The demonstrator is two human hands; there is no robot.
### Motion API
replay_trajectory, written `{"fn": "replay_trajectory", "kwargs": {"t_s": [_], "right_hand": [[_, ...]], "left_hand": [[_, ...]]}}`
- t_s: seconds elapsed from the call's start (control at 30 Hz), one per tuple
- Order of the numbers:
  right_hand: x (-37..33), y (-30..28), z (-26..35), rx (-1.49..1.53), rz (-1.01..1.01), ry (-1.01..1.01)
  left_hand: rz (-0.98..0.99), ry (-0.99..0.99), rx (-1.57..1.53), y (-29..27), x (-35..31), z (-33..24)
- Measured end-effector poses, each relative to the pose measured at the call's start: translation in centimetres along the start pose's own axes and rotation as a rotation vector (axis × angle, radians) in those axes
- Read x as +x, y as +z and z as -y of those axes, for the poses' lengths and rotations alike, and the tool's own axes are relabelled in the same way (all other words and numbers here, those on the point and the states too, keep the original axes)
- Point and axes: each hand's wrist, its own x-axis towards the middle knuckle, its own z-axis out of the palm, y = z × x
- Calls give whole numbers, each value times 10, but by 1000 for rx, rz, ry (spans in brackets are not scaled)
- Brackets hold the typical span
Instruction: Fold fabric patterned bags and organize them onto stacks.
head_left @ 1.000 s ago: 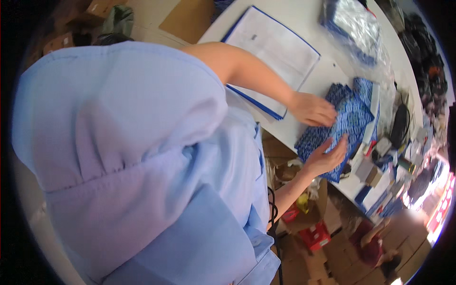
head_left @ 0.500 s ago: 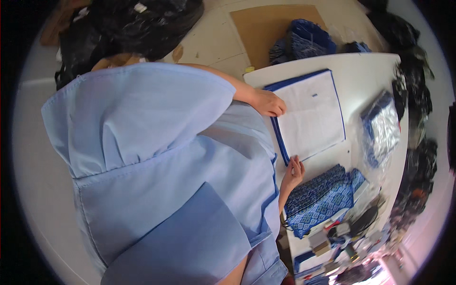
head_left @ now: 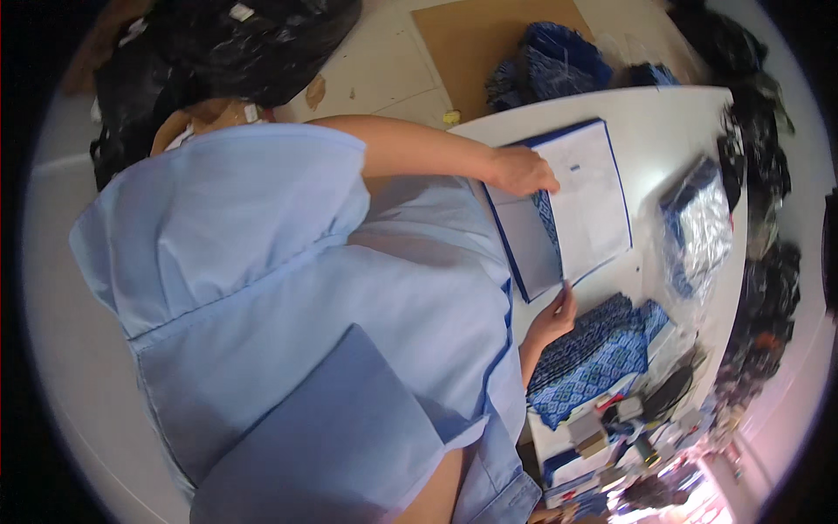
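Note:
A stack of square white cloths with blue edges (head_left: pixel 526 253) lies on the table. My left hand (head_left: pixel 522 170) grips the near edge of the top cloth (head_left: pixel 595 196) and holds it lifted and turned back. A strip of its blue patterned underside shows below my fingers. At the cloth's lower corner, my right hand (head_left: pixel 553 320) pinches the same edge between thumb and fingers. Just beyond my right wrist sits a pile of blue patterned cloths (head_left: pixel 587 362).
A clear plastic bag of blue cloth (head_left: pixel 698 227) lies toward the white table's (head_left: pixel 650 140) far edge. Boxes (head_left: pixel 589 434) and small tools crowd the right end. Black bags (head_left: pixel 253 57) and a brown board (head_left: pixel 454 39) with blue bundles (head_left: pixel 563 65) are on the floor.
Both hands have moved away from my body with the top cloth's near edge, lifting it off the stack. Its patterned underside and the white cloth beneath now show.

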Motion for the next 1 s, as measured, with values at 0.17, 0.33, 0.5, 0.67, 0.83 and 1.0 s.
{"fn": "replay_trajectory", "kwargs": {"t_s": [0.17, 0.33, 0.5, 0.67, 0.83, 1.0], "right_hand": [[12, -25, 6, 221, -234, 100], [-4, -49, 19, 153, -138, 115], [-34, -43, -2, 369, -35, 326], [12, -2, -48, 720, -162, 593], [80, 37, -106, 596, -371, 608], [117, 50, -80, 82, -398, 737]], "left_hand": [[-75, 22, -7, -34, -6, -3], [-98, 68, -58, -58, -28, -25], [-14, -85, -145, -51, -46, -28], [-126, -415, -375, -26, -3, 19], [-226, -342, 95, -4, 89, 56], [-201, -313, 443, 8, 104, 67]]}}
